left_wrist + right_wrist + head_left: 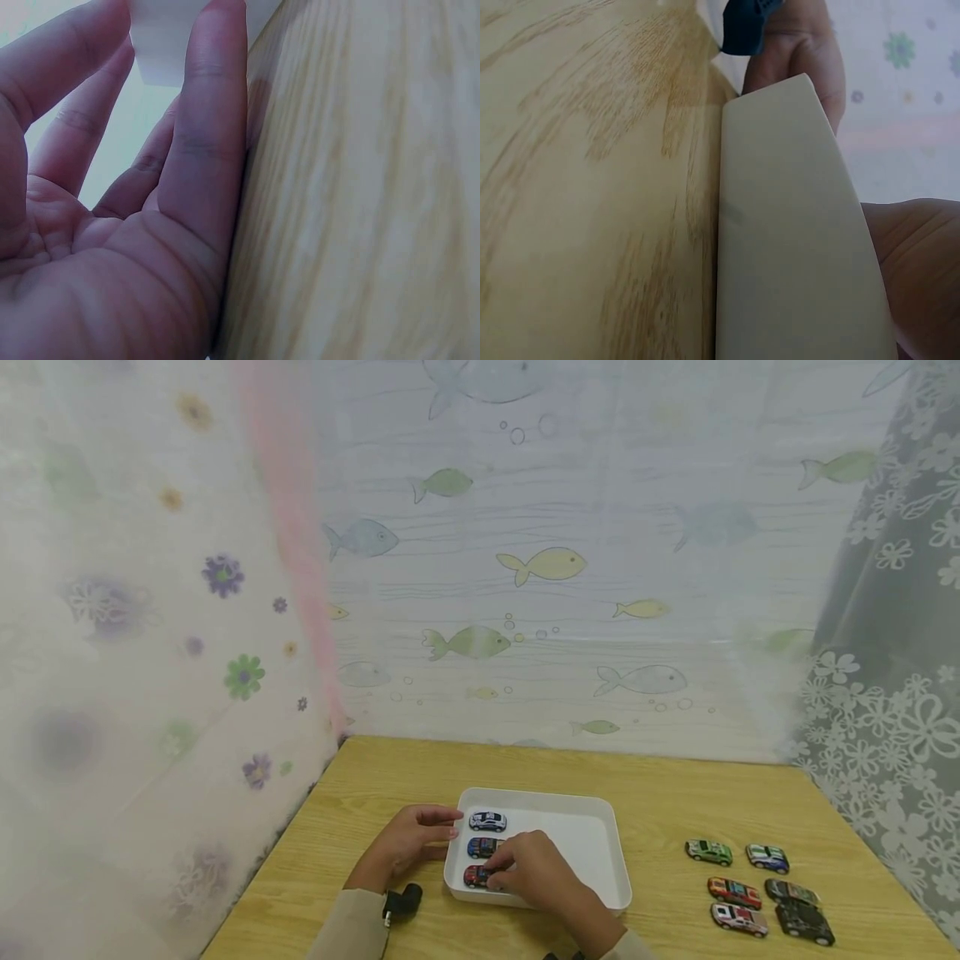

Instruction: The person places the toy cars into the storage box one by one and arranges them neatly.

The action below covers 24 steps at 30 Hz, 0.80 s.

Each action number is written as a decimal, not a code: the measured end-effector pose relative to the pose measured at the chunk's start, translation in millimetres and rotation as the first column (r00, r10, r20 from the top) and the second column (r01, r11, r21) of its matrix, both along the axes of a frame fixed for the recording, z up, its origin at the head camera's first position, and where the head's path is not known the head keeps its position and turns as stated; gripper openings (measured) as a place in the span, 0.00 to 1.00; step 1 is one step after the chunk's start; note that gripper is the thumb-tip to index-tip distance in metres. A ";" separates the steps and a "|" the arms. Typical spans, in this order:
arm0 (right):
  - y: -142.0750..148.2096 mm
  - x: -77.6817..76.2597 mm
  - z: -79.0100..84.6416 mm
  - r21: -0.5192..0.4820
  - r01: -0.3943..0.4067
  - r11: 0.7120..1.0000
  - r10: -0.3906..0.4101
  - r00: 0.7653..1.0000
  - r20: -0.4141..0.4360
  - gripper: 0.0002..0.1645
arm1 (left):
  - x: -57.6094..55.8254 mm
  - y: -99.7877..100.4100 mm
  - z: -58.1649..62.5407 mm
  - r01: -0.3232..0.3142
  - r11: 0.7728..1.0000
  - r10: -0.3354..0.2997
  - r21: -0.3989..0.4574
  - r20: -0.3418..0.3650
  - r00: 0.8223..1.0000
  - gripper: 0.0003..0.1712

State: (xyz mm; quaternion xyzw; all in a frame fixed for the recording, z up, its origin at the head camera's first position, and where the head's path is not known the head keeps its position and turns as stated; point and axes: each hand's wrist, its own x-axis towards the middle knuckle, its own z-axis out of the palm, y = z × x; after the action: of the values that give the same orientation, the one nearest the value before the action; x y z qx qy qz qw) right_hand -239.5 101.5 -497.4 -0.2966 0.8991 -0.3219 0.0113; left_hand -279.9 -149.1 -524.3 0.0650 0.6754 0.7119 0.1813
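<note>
On the table stands a white rectangular tray (581,835) with a column of toy cars along its left side. At the back of that column is a white-and-black toy car (487,821), then a blue toy car (478,847), partly covered by fingers. My right hand (536,870) reaches over the tray's front wall and pinches a red toy car (472,877) at the front left corner. My left hand (408,842) rests on the table at the tray's left wall, its extended fingers (202,112) right at the tray. The tray's outer wall (787,217) hides my right fingertips in the right wrist view.
Right of the tray lie several more toy cars, among them a green one (708,852), a red-and-yellow one (733,892) and a black one (805,922). Printed curtains (555,693) hang behind the wooden table (660,793) and at both sides.
</note>
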 end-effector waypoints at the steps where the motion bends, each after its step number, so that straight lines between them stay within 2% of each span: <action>1: -0.1 -0.1 0.0 -0.001 -0.003 1.000 0.003 1.000 -0.002 0.07 | -0.3 0.0 0.0 0.000 1.000 0.000 -0.001 -0.002 1.000 0.23; 10: -1.3 1.5 1.7 0.015 -0.012 1.000 0.012 1.000 -0.022 0.08 | -1.2 -1.6 -0.9 -0.006 1.000 0.007 -0.019 0.007 1.000 0.24; 15: -2.0 2.2 4.1 0.026 -0.018 1.000 0.019 0.998 -0.067 0.11 | 0.3 -4.2 -1.5 -0.023 0.999 0.024 -0.034 0.019 1.000 0.23; 19: 1.7 3.9 10.0 0.013 -0.017 1.000 0.018 0.996 -0.088 0.14 | 0.2 -2.8 -2.7 -0.013 1.000 0.013 -0.009 0.011 1.000 0.24; 24: 12.4 5.9 20.0 -0.012 -0.033 0.999 0.032 0.994 -0.105 0.12 | -1.3 -0.7 -3.6 -0.009 1.000 0.009 0.003 -0.003 1.000 0.23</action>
State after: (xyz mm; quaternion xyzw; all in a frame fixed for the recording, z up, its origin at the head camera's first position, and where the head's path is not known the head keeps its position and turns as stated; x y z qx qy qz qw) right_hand -233.5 113.9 -477.5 -0.3279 0.8913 -0.3115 -0.0329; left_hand -281.1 -149.8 -527.9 0.0633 0.6749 0.7136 0.1768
